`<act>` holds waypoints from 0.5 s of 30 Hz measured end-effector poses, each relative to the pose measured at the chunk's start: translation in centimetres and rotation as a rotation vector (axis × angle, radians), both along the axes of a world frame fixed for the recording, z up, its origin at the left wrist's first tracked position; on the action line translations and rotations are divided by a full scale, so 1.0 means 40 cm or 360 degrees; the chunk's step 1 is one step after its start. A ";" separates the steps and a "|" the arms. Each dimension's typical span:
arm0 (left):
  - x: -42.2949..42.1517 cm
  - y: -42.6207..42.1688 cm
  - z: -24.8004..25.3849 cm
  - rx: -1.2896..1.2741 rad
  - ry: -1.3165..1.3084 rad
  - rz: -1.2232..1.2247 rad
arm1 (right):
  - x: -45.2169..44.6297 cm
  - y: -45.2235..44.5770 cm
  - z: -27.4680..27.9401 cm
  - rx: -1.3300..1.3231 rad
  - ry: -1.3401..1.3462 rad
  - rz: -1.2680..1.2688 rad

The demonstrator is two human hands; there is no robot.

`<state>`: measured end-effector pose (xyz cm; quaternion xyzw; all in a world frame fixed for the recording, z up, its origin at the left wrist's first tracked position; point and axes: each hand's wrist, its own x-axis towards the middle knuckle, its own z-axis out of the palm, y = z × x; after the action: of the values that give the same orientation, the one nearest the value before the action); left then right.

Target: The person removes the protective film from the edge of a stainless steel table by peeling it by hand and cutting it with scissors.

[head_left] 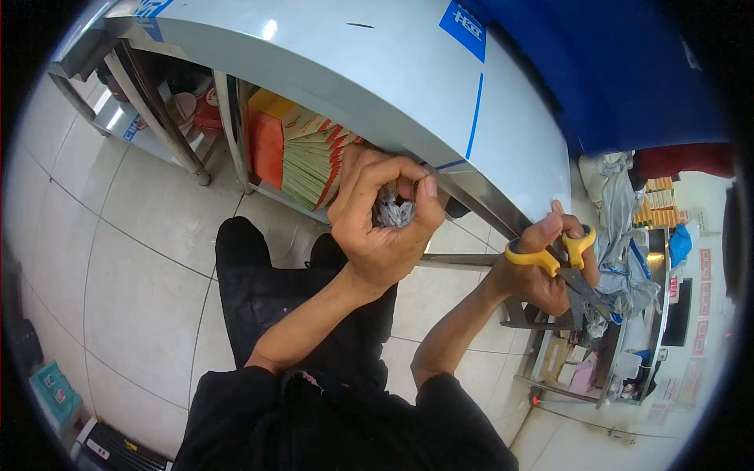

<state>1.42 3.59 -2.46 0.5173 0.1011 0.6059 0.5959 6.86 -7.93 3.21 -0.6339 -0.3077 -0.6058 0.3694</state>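
Observation:
My left hand (375, 216) is closed at the near edge of a metal table (345, 71), its fingers curled round a crumpled wad of clear plastic film (393, 210). Thumb and forefinger are pressed close to the table's rim. Further right, my right hand (534, 275) grips a pair of scissors (577, 275) with yellow handles. The dark blades point down and away from the table, and the fingers lie partly behind the handles. The tabletop bears blue printed labels (464, 30) and a thin blue strip (475, 118).
Beneath the table, stacked red and green packets (310, 161) sit on a lower shelf, beside steel legs (153, 110). A large blue surface (613, 71) borders the table's far side. Crumpled grey plastic sheeting (620, 235) hangs at right, near a shelf with boxes (554, 359).

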 end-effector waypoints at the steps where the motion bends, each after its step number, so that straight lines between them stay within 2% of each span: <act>1: 0.000 0.002 -0.004 0.0003 -0.0010 -0.0012 | 0.004 -0.005 -0.005 -0.0005 -0.0002 0.0002; 9: -0.002 0.001 0.009 0.0053 -0.0009 -0.0012 | 0.012 0.002 -0.009 0.0012 -0.0092 0.0175; 15: 0.006 0.001 0.012 0.0017 -0.0078 -0.0020 | 0.013 0.000 -0.009 -0.0041 -0.0173 0.0107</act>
<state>1.64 3.64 -1.96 0.5062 0.0801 0.6151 0.5992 7.39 -7.93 2.84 -0.5941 -0.3562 -0.6225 0.3642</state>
